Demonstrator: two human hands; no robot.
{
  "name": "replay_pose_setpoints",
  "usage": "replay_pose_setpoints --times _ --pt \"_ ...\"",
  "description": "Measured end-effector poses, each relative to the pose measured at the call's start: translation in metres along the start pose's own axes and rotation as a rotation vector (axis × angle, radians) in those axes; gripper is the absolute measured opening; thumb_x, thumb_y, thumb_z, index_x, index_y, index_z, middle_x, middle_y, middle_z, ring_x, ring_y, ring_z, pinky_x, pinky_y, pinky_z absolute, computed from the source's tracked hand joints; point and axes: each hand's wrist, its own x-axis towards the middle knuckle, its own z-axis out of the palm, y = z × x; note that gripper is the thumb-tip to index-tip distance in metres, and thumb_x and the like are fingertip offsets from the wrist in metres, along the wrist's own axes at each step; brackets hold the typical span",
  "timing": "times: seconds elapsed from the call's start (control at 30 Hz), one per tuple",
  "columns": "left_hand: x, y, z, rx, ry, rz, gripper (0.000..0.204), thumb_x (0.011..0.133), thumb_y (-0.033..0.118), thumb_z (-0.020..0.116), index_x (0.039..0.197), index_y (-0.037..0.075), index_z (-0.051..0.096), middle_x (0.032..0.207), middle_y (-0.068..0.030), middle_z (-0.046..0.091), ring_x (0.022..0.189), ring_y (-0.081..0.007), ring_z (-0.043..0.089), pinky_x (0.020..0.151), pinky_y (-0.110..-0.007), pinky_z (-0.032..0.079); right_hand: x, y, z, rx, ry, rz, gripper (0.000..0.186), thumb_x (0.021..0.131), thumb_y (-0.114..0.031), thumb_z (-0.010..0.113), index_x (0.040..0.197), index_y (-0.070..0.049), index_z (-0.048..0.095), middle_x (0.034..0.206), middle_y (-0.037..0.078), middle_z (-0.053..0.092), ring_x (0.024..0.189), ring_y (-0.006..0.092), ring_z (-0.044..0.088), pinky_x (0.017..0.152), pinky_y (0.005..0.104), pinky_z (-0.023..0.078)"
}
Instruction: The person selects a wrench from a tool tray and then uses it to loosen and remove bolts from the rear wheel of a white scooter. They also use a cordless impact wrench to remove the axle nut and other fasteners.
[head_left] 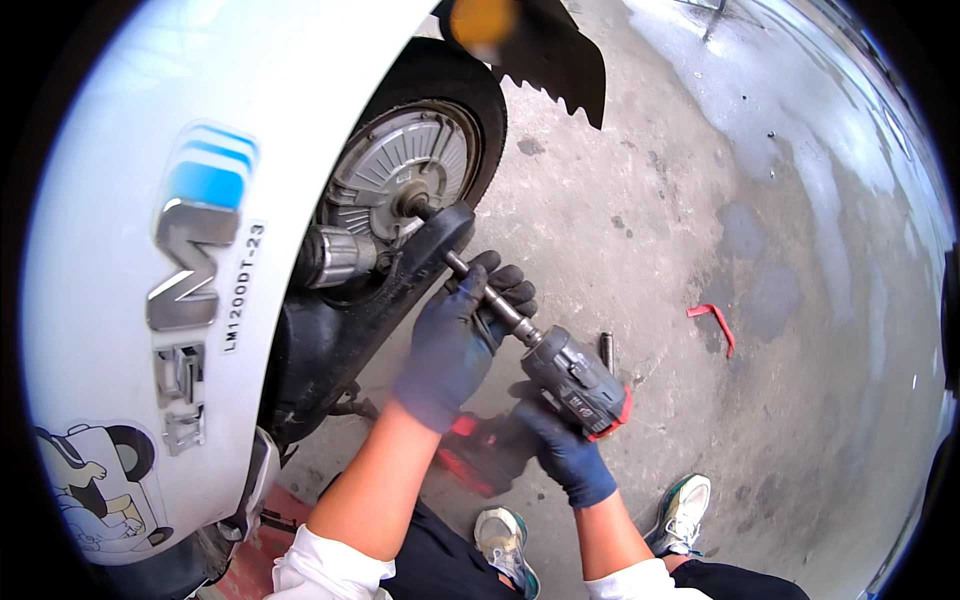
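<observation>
So the whole thing here comes down to one line. The long steel extension bar [512,318] on the chunky grey-and-red cordless impact wrench [578,380] runs diagonally, from near right up to far left, and its tip meets the rounded far end of the black metal arm [385,300] beside the grey ribbed wheel hub [400,160]. Can't tell whether the tip's actually seated on anything in there, the angle hides it.

The left hand [452,338], in a dark blue work glove, is the nearer one to that end: its fingers curl around the bar partway along, with the arm's end lying just far-left of it. The right hand [568,450], same kind of glove, sits further back, near right, wrapped around the wrench's handle, with the wrench body far-right of it. IMO keeping the bar's axis square to the arm is what counts, since any sideways lean at the wrench would tilt the tip. Left hand's best placed to check that.
</observation>
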Motion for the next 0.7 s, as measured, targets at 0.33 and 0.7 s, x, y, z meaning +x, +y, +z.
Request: replay_pose_setpoints --times 0.33,0.7 --pt "-0.004 0.001 -0.008 -0.085 0.098 -0.059 0.034 0.102 0.030 0.048 0.118 0.001 0.056 0.115 -0.0190 0.064 0.110 -0.0309 0.062 0.098 -0.046 0.050 0.013 -0.008 -0.029 -0.490 0.063 -0.264 0.031 0.086 -0.008 0.069 0.117 -0.005 0.063 0.104 0.006 0.066 0.094 0.0177 0.064 0.084 0.0351 0.053" --pt "-0.001 -0.010 -0.029 -0.116 0.153 0.064 0.029 0.096 0.011 0.045 0.118 -0.004 0.056 0.119 -0.0188 0.063 0.109 -0.0300 0.062 0.099 -0.045 0.050 0.009 0.007 -0.007 0.213 0.059 0.117 0.031 0.087 -0.013 0.071 0.115 -0.006 0.060 0.100 0.002 0.062 0.088 0.0109 0.059 0.077 0.0284 0.050"
